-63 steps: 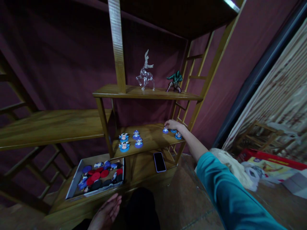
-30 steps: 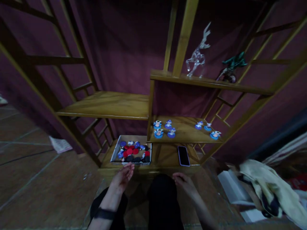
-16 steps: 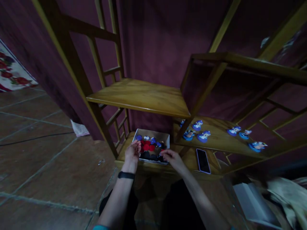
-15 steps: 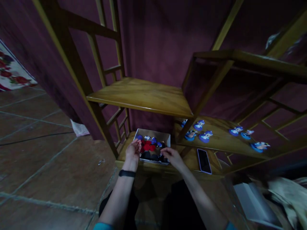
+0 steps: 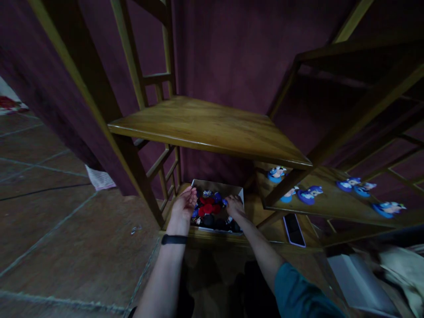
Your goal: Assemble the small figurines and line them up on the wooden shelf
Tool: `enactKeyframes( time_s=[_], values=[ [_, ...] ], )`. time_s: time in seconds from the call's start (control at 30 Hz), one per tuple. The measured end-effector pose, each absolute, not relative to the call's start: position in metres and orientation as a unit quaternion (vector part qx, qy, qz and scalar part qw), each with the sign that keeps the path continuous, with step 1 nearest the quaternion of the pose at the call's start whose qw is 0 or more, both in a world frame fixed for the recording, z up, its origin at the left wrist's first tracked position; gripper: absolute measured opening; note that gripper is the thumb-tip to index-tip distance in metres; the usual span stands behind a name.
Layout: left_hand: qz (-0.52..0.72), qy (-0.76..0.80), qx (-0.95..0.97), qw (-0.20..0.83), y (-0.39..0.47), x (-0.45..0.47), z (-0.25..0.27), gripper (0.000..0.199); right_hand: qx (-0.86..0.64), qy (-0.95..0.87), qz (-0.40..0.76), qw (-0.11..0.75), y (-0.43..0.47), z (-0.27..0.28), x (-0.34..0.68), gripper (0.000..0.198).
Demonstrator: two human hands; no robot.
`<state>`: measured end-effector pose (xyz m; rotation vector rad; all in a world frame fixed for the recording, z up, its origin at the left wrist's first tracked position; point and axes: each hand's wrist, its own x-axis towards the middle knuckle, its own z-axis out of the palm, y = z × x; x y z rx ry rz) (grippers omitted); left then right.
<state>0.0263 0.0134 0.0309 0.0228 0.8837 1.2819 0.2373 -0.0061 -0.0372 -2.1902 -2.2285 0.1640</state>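
Observation:
A shallow white cardboard box [image 5: 243, 193] rests on the low wooden shelf, holding several small figurines in red, blue and black. Over its left side is my left hand [image 5: 186, 203], palm partly turned up, fingers loosely apart and nothing seen in them. My right hand [image 5: 234, 206] reaches into the right part of the box. Its fingers close on a small blue figurine [image 5: 225, 202], mostly hidden by the hand. Red figurines [image 5: 207, 206] lie in the middle, between the two hands.
A wooden shelf board [image 5: 205, 126] juts out above the box. To the right, several blue-based figurines [image 5: 310, 194] stand on another shelf. A phone [image 5: 294, 230] lies below them. On the floor at right is a grey-white box [image 5: 361, 280] beside pale cloth.
My right hand has moved deeper into the box, towards its back right, and its fingers now meet a blue figurine. My left hand stays by the left rim. The view has shifted slightly.

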Motion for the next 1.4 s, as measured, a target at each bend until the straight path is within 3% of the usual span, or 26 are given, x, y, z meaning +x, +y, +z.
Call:
enactKeyframes(
  time_s=[0.63, 0.7, 0.83, 1.03, 1.4],
  values=[
    [0.538, 0.397, 0.026, 0.743, 0.005, 0.052, 0.026, 0.017, -0.677, -0.733, 0.058, -0.030, -0.008, -0.041, 0.242, 0.034],
    [0.536, 0.396, 0.028, 0.745, 0.005, 0.052, 0.026, 0.017, -0.695, -0.713, 0.088, 0.011, -0.005, -0.037, 0.243, 0.034],
    [0.536, 0.400, 0.032, 0.743, 0.006, 0.053, 0.024, 0.019, -0.715, -0.601, 0.291, 0.208, 0.005, -0.023, 0.241, 0.032],
    [0.509, 0.421, 0.101, 0.744, 0.004, 0.059, 0.018, 0.019, -0.514, -0.401, 0.595, 0.470, 0.004, -0.008, 0.234, 0.023],
    [0.466, 0.412, 0.243, 0.744, -0.007, 0.077, 0.015, 0.028, -0.428, -0.418, 0.677, 0.428, -0.010, 0.016, 0.226, 0.029]
  ],
)
